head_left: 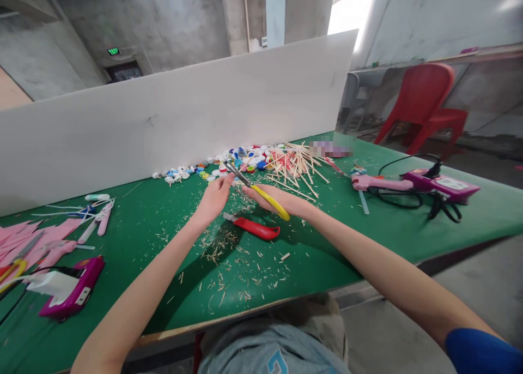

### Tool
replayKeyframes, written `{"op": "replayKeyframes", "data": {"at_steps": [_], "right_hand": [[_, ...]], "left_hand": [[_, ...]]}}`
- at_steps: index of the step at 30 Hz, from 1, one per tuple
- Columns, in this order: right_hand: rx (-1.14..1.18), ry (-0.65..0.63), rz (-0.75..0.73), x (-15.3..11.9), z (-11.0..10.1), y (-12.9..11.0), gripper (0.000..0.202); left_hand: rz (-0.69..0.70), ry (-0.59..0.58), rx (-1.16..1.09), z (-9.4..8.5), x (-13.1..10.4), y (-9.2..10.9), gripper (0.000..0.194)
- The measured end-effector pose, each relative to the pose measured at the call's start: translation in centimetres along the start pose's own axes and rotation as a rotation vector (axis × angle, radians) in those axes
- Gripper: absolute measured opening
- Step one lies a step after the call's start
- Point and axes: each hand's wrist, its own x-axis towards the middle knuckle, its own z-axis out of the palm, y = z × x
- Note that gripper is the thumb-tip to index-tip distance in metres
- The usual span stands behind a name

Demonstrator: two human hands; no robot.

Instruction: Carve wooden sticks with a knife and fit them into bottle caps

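Note:
Above the middle of the green table, my right hand point(281, 198) is closed around a pair of scissors point(271, 200) with a yellow handle. Their grey blades point up and to the left. My left hand point(216, 198) is close beside the blades with its fingers pinched together; what is between them, if anything, is too small to make out. A red utility knife point(255, 228) lies below my hands, its blade pointing left. Pale wood shavings point(220, 246) are scattered around it. Just beyond my hands are coloured bottle caps point(241, 158) and a heap of thin wooden sticks point(300, 164).
A white board point(175, 112) stands along the table's back. To the right are a pink glue gun point(382, 183) and a purple power strip point(445, 186) with black cable. Pink sheets point(61, 229), another purple power strip point(87, 281) and more scissors point(20, 262) lie left.

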Motion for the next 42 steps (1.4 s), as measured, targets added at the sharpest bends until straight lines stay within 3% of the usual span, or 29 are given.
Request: {"op": "replayKeyframes", "data": {"at_steps": [4,9,18,24,34,42], "right_hand": [[0.000,0.005,0.029,0.0,-0.1,-0.1,0.034],[0.003,0.017,0.091,0.5,0.5,0.2,0.036],[0.001,0.048,0.108,0.4,0.8,0.3,0.036],[0.004,0.043,0.105,0.6,0.9,0.3,0.036],[0.071,0.007,-0.070,0.2,0.8,0.9,0.037],[0.037,0.045,-0.011,0.4,0.9,0.8,0.034]], "left_hand": [[-0.025,0.025,0.072,-0.7,-0.7,1.4,0.042],[-0.046,0.010,0.156,-1.1,-1.4,2.9,0.030],[-0.061,-0.026,0.369,-0.8,-1.6,2.8,0.044],[-0.030,0.039,0.513,-0.5,-1.9,3.2,0.046],[-0.107,-0.090,0.210,-2.1,-1.0,2.7,0.040],[-0.157,-0.209,-0.085,-2.0,-0.3,0.9,0.052]]}}
